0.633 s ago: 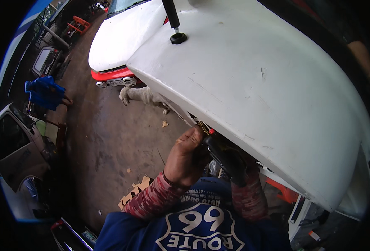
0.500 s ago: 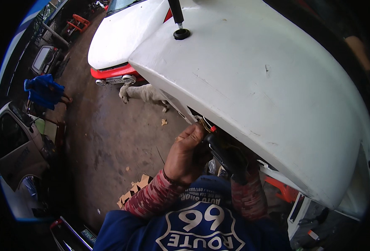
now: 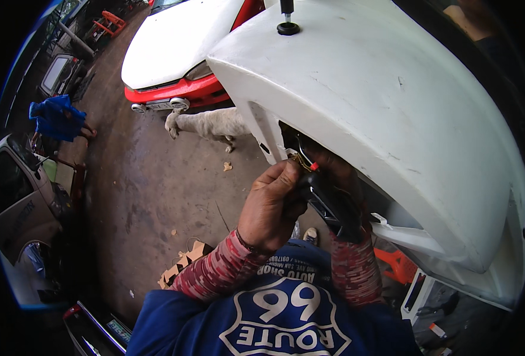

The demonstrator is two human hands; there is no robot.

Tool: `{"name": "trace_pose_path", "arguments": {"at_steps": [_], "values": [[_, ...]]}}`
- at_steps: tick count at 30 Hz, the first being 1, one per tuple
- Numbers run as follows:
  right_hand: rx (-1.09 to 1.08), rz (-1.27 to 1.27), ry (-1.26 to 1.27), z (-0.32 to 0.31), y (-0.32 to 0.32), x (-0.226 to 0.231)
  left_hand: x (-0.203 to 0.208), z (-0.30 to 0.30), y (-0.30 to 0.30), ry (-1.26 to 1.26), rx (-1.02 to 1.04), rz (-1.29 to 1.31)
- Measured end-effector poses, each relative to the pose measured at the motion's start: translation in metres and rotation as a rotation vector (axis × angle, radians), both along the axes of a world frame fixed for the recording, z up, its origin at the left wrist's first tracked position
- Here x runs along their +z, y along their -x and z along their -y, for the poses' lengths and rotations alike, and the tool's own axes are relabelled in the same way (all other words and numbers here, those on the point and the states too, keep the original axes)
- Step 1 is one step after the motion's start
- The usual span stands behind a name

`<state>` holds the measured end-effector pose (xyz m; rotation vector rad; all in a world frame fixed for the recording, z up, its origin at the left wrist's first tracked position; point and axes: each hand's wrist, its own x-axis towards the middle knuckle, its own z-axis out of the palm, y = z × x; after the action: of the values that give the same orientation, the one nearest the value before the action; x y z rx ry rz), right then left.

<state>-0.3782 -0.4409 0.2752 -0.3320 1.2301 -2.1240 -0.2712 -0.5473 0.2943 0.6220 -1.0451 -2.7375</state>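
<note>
Oil-stained grey concrete floor (image 3: 149, 190) of an open car yard spreads below, with scraps of brown cardboard (image 3: 182, 267) lying near the person's body. Filling the upper right is a large white car body panel (image 3: 393, 118), curved and scuffed, with a black round-based antenna mount (image 3: 288, 26) standing on its top. At the panel's lower edge is a dark lamp opening (image 3: 292, 139), and both hands are raised to it.

The left hand (image 3: 271, 204), in a red patterned sleeve, has its fingers (image 3: 289, 178) curled shut around a bundle of thin wires with a small red connector (image 3: 313, 167), just below the opening. The right hand (image 3: 334, 178) is mostly hidden behind a black oblong lamp housing (image 3: 331, 207), which it appears to grip from behind; whether its fingers are closed around the housing cannot be told for sure. The housing sits between the two hands, tilted, touching the left hand and just under the panel's edge.

Beyond the panel stands a white car with a red bumper (image 3: 173, 59), and a pale dog (image 3: 209, 124) stands on the floor just in front of that bumper. Far left, a person in blue clothing (image 3: 57, 118) bends over beside a parked grey car (image 3: 19, 207). An orange plastic stand (image 3: 396, 264) shows under the panel at lower right.
</note>
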Motion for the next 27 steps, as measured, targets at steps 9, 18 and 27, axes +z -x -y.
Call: {"name": "trace_pose_path", "arguments": {"at_steps": [9,18,27], "values": [[0.005,0.499,-0.136,-0.001,0.009,-0.022,0.008,-0.001,0.003,-0.048,-0.006,-0.025],[0.003,0.332,-0.223,-0.003,0.014,-0.017,0.016,-0.004,0.009,-0.03,0.035,0.014],[0.041,0.074,-0.009,-0.005,0.009,-0.016,0.012,-0.008,0.006,-0.02,0.045,0.065]]}}
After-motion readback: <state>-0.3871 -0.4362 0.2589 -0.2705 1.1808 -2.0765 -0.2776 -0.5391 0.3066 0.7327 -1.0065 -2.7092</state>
